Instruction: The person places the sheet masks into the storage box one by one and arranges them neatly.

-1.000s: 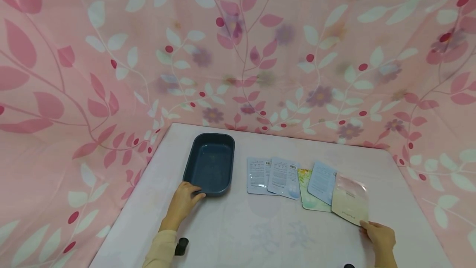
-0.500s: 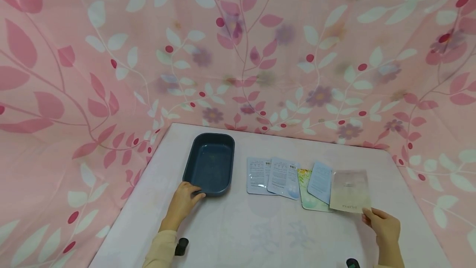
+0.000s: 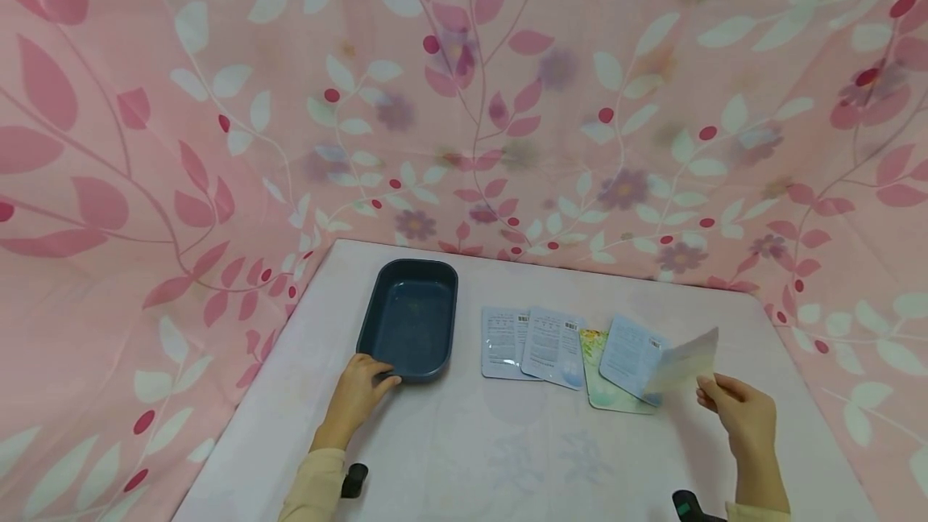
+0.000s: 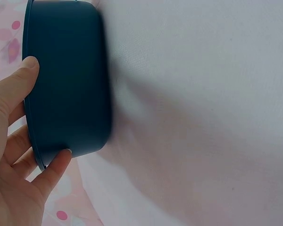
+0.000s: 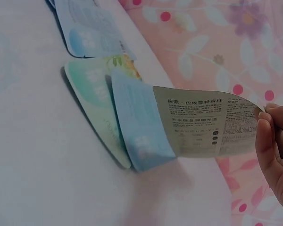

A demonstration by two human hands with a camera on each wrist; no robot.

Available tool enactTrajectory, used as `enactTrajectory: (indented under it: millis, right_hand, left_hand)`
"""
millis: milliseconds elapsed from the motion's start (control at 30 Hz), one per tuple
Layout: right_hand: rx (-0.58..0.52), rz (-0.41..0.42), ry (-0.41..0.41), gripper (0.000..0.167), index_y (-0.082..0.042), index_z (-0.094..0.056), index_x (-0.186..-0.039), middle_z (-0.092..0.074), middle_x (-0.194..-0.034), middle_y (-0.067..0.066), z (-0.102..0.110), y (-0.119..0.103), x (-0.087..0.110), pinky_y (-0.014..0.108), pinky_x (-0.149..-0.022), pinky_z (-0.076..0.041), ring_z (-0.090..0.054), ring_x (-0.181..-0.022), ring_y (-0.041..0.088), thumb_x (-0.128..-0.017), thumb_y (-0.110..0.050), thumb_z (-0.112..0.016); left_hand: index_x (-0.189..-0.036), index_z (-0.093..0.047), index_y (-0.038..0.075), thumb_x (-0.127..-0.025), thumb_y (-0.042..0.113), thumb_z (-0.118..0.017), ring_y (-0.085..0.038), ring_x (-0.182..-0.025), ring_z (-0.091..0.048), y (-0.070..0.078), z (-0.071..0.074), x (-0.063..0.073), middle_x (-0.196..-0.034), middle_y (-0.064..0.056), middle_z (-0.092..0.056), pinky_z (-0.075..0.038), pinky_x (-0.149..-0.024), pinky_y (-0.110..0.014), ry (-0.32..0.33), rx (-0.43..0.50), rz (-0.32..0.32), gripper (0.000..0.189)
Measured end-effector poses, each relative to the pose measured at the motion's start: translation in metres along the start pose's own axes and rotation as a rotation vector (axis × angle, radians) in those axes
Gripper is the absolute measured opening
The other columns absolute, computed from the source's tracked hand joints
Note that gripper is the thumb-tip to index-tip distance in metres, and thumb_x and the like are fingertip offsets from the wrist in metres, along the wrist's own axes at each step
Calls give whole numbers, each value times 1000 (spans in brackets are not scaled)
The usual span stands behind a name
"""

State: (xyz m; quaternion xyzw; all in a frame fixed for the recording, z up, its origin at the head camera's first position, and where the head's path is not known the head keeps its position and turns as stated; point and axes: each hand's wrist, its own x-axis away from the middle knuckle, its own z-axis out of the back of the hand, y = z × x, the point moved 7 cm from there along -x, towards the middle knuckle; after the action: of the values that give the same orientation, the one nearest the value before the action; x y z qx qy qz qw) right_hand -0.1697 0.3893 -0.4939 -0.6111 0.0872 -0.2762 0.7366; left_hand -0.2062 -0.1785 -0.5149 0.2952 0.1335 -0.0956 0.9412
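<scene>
My left hand (image 3: 355, 395) grips the near-left corner of a dark blue rectangular tray (image 3: 413, 321). In the left wrist view, the thumb lies against the tray's outer wall (image 4: 68, 84). At the right, my right hand (image 3: 743, 409) pinches one corner of a pale sheet-mask packet (image 3: 685, 362) and holds it raised and tilted. Its printed back (image 5: 198, 122) shows in the right wrist view. Just left of it lie a light blue packet (image 3: 629, 357) and, partly beneath that, a green packet (image 3: 607, 393).
Two more overlapping blue packets (image 3: 551, 349) lie between the tray and the green one. A white cloth (image 3: 464, 441) covers the table. Pink floral curtain (image 3: 478, 103) encloses the back and sides. A dark wrist device (image 3: 354, 480) sits by the left sleeve.
The pale packet has been lifted by its corner and turned, uncovering more of the blue packet under it. My right hand has risen a little. My left hand and the tray stay put.
</scene>
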Motion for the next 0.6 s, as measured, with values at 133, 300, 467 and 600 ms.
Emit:
enactTrajectory:
  millis: [133, 300, 467, 600]
  right_hand:
    - [-12, 21, -25, 19, -24, -66, -71, -64, -61, -13, -8, -24, 9, 15, -57, -52, -64, -55, 4, -85, -13, -70]
    - [-32, 49, -33, 20, -28, -66, -71, -64, -64, -13, -14, -41, 12, 14, -58, -52, -64, -57, 3, -86, -15, -69]
    - [17, 93, -54, 3, -21, -71, -83, -63, -68, -15, -21, -57, 16, 11, -61, -51, -64, -59, 1, -86, -22, -69]
    - [-16, 152, -93, 12, -29, -68, -77, -65, -68, -14, -29, -71, 20, 10, -61, -50, -64, -59, 2, -85, -21, -70]
  left_hand:
    - [-88, -73, 2, -73, 16, -80, -22, -87, -55, 0, 0, 0, -83, -6, -66, -51, -77, -39, 1, 2, 1, 22]
    - [-87, -74, 4, -73, 18, -80, -22, -87, -55, 0, 0, 0, -82, -5, -65, -51, -77, -39, 7, -18, 1, 21]
    - [-86, -74, 4, -72, 18, -81, -22, -87, -55, 0, 0, 0, -81, -5, -65, -51, -77, -39, 12, -21, -2, 21]
    - [-87, -74, 4, -72, 19, -81, -21, -87, -55, -1, -1, 0, -81, -4, -65, -51, -77, -39, 15, -18, -6, 22]
